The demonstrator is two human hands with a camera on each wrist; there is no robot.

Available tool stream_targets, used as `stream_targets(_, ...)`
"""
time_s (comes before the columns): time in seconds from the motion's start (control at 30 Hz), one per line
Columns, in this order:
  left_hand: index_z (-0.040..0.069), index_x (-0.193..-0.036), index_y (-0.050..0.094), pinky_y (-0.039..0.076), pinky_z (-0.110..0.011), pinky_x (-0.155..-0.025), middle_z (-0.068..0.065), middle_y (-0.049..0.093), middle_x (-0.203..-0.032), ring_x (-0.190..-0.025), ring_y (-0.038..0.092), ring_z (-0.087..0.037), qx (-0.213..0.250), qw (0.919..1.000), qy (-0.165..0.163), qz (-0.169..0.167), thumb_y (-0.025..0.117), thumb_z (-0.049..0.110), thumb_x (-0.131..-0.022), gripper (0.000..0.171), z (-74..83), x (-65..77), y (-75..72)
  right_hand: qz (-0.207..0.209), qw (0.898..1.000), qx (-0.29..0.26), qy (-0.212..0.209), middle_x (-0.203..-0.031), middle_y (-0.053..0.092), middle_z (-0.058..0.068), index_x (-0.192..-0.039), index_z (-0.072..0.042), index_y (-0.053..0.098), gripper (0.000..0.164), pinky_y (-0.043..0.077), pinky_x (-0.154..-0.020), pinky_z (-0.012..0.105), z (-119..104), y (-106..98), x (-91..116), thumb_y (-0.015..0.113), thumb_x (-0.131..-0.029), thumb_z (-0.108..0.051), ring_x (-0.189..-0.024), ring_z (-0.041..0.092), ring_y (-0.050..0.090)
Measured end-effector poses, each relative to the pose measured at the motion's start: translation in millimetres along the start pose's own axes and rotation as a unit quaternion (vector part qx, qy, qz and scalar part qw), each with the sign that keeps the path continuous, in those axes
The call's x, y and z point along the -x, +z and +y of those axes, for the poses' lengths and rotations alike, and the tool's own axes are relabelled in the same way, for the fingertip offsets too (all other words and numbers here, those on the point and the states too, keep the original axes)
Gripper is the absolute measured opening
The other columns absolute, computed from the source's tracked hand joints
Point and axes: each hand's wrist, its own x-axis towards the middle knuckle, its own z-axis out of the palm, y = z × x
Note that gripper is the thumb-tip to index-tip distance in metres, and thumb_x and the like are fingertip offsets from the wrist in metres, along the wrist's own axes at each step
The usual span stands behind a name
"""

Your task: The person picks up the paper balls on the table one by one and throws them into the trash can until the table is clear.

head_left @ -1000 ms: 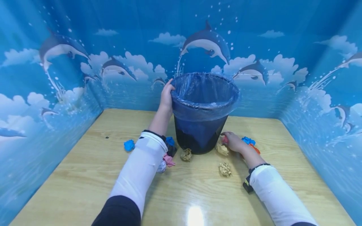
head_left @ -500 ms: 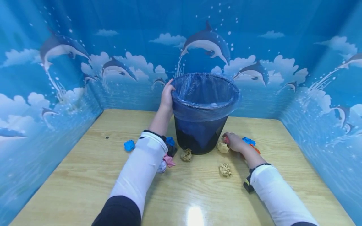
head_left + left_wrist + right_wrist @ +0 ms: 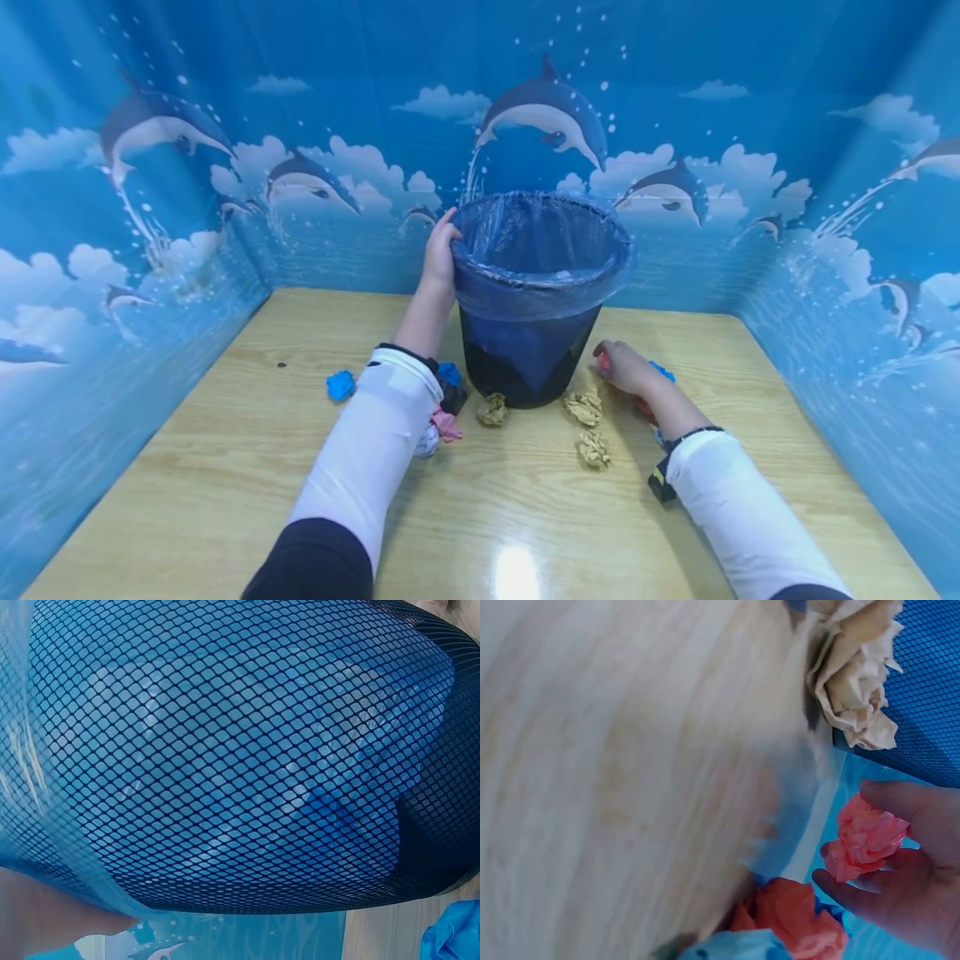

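A black mesh trash can (image 3: 525, 350) lined with a translucent blue bag stands at the middle of the table. At its left rim my left hand (image 3: 441, 250) grips the bagged edge; the left wrist view shows part of that hand (image 3: 60, 919) against the bag. My right hand (image 3: 624, 368) is low, right of the can, and pinches a pink crumpled paper ball (image 3: 864, 838) between thumb and fingers. Near it lie tan crumpled paper balls (image 3: 583, 408), one close to the can's base. Orange-red crumpled paper (image 3: 791, 919) and blue crumpled paper (image 3: 739, 946) sit close to the right hand.
Left of the can lie a blue paper ball (image 3: 341, 386), a black one (image 3: 453, 398), a pink one (image 3: 447, 425) and a white one (image 3: 427, 442), partly behind the left forearm. Dolphin-printed curtains (image 3: 555, 100) enclose the wooden table (image 3: 225, 483).
My right hand has moved slightly up and away from the tan paper ball, carrying the pink paper ball. That tan ball now lies slightly nearer the front. The left hand keeps its grip.
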Motion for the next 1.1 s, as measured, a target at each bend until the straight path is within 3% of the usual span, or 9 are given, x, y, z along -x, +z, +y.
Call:
stream_targets(0.2, 0.025, -0.151, 0.034, 0.026, -0.044, -0.116, 0.003, 0.015, -0.162, -0.149, 0.014, -0.023, 0.002, 1.0, -0.001, 0.004, 0.037, 0.019, -0.092, 0.06, 1.0, -0.4, -1.6, 0.046, 0.999, 0.002, -0.014, -0.096, 0.057, 0.027, -0.114, 0.01, 0.053, 0.031, 0.048, -0.087, 0.054, -2, -11, -2, 0.061, -0.088, -0.004, -0.094, 0.044, 0.058)
stream_targets(0.63, 0.025, -0.151, 0.035, 0.024, -0.045, -0.117, 0.002, 0.016, -0.162, -0.149, 0.015, -0.023, 0.007, 0.9999, -0.001, 0.009, 0.037, 0.019, -0.092, 0.059, -0.4, 1.5, 0.1, 0.07, 0.997, 0.017, -0.016, -0.091, 0.058, 0.026, -0.114, 0.012, 0.054, 0.032, 0.047, -0.075, 0.051, -8, -60, -1, 0.061, -0.089, -0.005, -0.086, 0.039, 0.057)
stream_targets(0.8, 0.024, -0.151, 0.034, 0.026, -0.044, -0.116, 0.002, 0.017, -0.162, -0.149, 0.016, -0.023, 0.007, 1.0, 0.004, 0.005, 0.037, 0.019, -0.092, 0.059, -0.4, 0.7, 0.5, 0.08, 0.996, 0.027, -0.015, -0.099, 0.059, 0.03, -0.116, 0.012, 0.055, 0.033, 0.047, -0.077, 0.052, -11, -83, -1, 0.062, -0.089, -0.006, -0.091, 0.042, 0.057)
stream_targets(1.1, 0.023, -0.151, 0.035, 0.027, -0.042, -0.114, 0.002, 0.018, -0.162, -0.149, 0.016, -0.022, 0.012, 0.9999, 0.007, 0.006, 0.038, 0.017, -0.091, 0.061, 0.3, -0.7, 0.6, 0.043, 0.998, 0.036, 0.039, -0.116, 0.052, 0.037, -0.13, 0.015, 0.042, 0.046, 0.044, -0.09, 0.058, -23, -139, -8, 0.055, -0.094, -0.012, -0.11, 0.05, 0.05)
